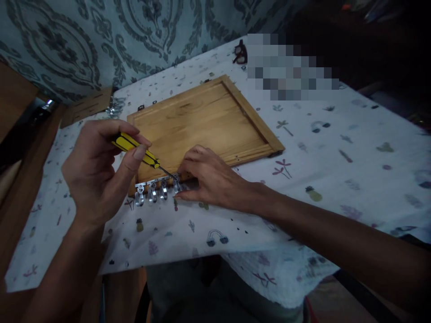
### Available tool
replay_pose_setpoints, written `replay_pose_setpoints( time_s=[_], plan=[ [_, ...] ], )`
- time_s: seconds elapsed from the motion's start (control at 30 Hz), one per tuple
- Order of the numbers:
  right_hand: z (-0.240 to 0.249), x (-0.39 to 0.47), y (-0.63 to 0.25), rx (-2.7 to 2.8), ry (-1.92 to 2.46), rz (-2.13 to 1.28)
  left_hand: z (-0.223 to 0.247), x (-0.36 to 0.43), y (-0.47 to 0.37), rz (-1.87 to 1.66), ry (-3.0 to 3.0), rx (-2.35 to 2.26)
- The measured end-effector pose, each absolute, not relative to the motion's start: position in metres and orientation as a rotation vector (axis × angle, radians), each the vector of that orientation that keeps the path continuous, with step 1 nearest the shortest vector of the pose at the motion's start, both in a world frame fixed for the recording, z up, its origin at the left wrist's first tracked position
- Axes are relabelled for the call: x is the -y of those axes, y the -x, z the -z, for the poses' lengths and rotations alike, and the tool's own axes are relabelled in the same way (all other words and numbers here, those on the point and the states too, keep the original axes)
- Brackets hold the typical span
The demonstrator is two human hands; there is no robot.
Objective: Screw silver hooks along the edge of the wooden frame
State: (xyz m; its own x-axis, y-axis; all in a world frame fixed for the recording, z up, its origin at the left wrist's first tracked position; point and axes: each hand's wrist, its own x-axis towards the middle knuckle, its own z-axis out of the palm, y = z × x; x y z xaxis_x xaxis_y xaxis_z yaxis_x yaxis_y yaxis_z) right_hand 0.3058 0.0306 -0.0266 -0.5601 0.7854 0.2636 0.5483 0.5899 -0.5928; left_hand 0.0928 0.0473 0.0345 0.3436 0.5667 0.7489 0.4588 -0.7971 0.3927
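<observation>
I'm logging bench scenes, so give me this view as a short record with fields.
Left hand: the left hand holds a yellow-and-black screwdriver, tip at the rightmost hook
Right hand: the right hand has fingers at that hook
Workpiece: framed wooden panel, lying flat
Along near edge: three more metal hooks
Beyond: loose metal pieces, eyeglasses
Surface: patterned tablecloth

Yellow screwdriver tilted, tip at hook on wooden panel.

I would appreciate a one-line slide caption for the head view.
Left hand holding a yellow screwdriver to a metal hook at a wooden panel's edge, right hand at the same hook.
</observation>
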Motion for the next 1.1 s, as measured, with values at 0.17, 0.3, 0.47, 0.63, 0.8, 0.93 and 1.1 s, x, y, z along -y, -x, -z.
replay_pose_setpoints(
  time_s=[0.17,0.3,0.47,0.63,0.8,0.93,1.1],
  plan=[
    [0.031,-0.031,-0.306,2.303,1.036,-0.581,-0.036,-0.050,-0.087,-1.432,-2.763,-0.971],
    [0.033,-0.031,-0.305,2.301,1.033,-0.563,-0.038,-0.048,-0.093,-1.485,-2.772,-0.899],
    [0.029,-0.031,-0.304,2.316,1.054,-0.569,-0.039,-0.047,-0.096,-1.449,-2.797,-0.825],
    [0.030,-0.031,-0.305,2.315,1.047,-0.568,-0.038,-0.050,-0.093,-1.432,-2.747,-0.795],
    [0.032,-0.031,-0.306,2.301,1.016,-0.563,-0.036,-0.050,-0.091,-1.453,-2.701,-0.774],
    [0.032,-0.031,-0.306,2.317,1.018,-0.557,-0.036,-0.048,-0.092,-1.467,-2.672,-0.773],
    [0.034,-0.032,-0.307,2.315,0.980,-0.524,-0.029,-0.045,-0.091,-1.428,-2.570,-0.872]
  ],
)
